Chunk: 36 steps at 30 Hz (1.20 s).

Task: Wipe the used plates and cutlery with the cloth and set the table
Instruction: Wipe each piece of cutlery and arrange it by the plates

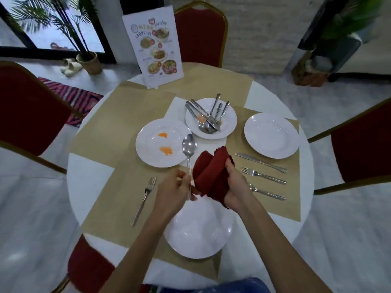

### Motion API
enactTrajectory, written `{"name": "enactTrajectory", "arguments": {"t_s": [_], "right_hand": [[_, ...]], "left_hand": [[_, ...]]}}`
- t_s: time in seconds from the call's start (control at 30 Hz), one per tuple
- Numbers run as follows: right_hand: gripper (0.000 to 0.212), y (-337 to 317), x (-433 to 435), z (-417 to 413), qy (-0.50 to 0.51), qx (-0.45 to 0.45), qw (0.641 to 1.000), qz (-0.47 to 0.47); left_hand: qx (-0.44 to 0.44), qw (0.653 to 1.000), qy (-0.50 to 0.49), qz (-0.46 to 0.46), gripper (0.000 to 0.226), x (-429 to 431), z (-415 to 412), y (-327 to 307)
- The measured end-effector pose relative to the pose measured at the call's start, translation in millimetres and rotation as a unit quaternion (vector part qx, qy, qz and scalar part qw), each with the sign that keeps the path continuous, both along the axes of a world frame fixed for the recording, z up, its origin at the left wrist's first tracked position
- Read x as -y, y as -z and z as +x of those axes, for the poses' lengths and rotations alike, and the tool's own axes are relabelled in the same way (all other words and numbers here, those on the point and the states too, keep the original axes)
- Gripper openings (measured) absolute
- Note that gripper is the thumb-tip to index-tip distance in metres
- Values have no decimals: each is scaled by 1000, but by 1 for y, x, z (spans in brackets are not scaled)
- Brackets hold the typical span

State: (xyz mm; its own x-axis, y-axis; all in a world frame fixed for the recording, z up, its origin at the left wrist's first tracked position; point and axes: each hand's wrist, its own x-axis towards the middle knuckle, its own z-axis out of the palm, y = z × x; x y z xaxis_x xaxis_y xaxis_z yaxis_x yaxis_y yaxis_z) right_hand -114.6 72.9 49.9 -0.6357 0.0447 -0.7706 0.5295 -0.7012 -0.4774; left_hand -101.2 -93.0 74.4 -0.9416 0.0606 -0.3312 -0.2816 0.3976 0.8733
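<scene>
My left hand [174, 190] grips the handle of a metal spoon [189, 147], whose bowl points away from me. Beside it, my right hand [236, 187] holds a bunched dark red cloth [211, 172]. A white plate [161, 143] with two orange smears lies just beyond the spoon. Farther back, a second white plate [229, 119] carries a pile of used cutlery [208, 117]. A clean plate [198, 233] lies below my hands, and another clean plate [271, 135] is at the right. A knife [261, 162], a fork [263, 175] and a third piece [266, 192] lie in a row at the right.
A lone fork [143, 199] lies on the tan placemat [118, 195] at the left. A standing menu card [154, 45] is at the round white table's [88, 191] far side. Red chairs [27, 108] surround the table.
</scene>
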Motion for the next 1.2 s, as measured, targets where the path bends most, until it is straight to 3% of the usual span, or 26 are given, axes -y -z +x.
{"name": "enactTrajectory", "arguments": {"t_s": [0.07, 0.2, 0.27, 0.43, 0.47, 0.5, 0.53, 0.6, 0.63, 0.67, 0.73, 0.8, 0.83, 0.9, 1.0, 1.07, 1.1, 1.13, 1.2], "right_hand": [[49, -8, 12, -3, -43, -37, 998, 30], [15, -13, 24, 1, -115, -100, 981, 118], [13, -11, 18, 2, -119, -124, 976, 131], [14, -11, -13, 13, -229, -209, 910, 274], [15, -17, -23, 14, -291, -235, 879, 297], [14, -24, -33, 13, -380, -263, 823, 332], [11, -34, -41, 13, -481, -283, 739, 377], [10, -50, -41, 13, -645, -304, 519, 471], [11, -56, -36, 14, -692, -304, 433, 491], [13, -63, -31, 15, -718, -300, 385, 496], [17, -72, -27, 14, -731, -299, 348, 505], [16, -76, -38, 7, -694, -327, 364, 527], [15, -75, -46, 1, -659, -341, 405, 535], [17, -72, -62, -8, -562, -356, 544, 511], [14, -50, -59, -4, -361, -323, 750, 451], [13, -33, -38, 7, -223, -267, 870, 349], [16, -26, -26, 14, -182, -239, 912, 280], [19, -17, -15, 19, -162, -226, 932, 232], [17, -10, -4, 24, -181, -227, 925, 244]], "left_hand": [[-5, 1000, 11, 14, 14, -19, 23, -2], [-27, 998, 19, -47, 16, -29, 53, -3], [-46, 993, 42, -97, 21, -17, 57, -7], [-85, 959, 133, -237, 20, 28, 41, -28], [-101, 948, 148, -263, 20, 36, 36, -34], [-122, 936, 161, -289, 20, 42, 31, -38], [-144, 922, 180, -312, 21, 46, 27, -43], [-172, 890, 238, -349, 21, 44, 20, -47], [-171, 879, 267, -357, 21, 39, 19, -47], [-164, 872, 286, -362, 21, 34, 20, -46], [-150, 871, 295, -363, 21, 30, 21, -42], [-134, 898, 262, -326, 19, 31, 26, -37], [-121, 922, 230, -286, 19, 30, 31, -35], [-91, 964, 163, -189, 19, 19, 48, -29], [-79, 987, 92, -103, 20, -15, 67, -21], [-64, 996, 50, -46, 20, -38, 71, -18], [-56, 997, 47, -37, 19, -47, 71, -17], [-54, 996, 56, -42, 18, -53, 71, -13], [-52, 990, 84, -96, 21, -54, 71, -4]]}}
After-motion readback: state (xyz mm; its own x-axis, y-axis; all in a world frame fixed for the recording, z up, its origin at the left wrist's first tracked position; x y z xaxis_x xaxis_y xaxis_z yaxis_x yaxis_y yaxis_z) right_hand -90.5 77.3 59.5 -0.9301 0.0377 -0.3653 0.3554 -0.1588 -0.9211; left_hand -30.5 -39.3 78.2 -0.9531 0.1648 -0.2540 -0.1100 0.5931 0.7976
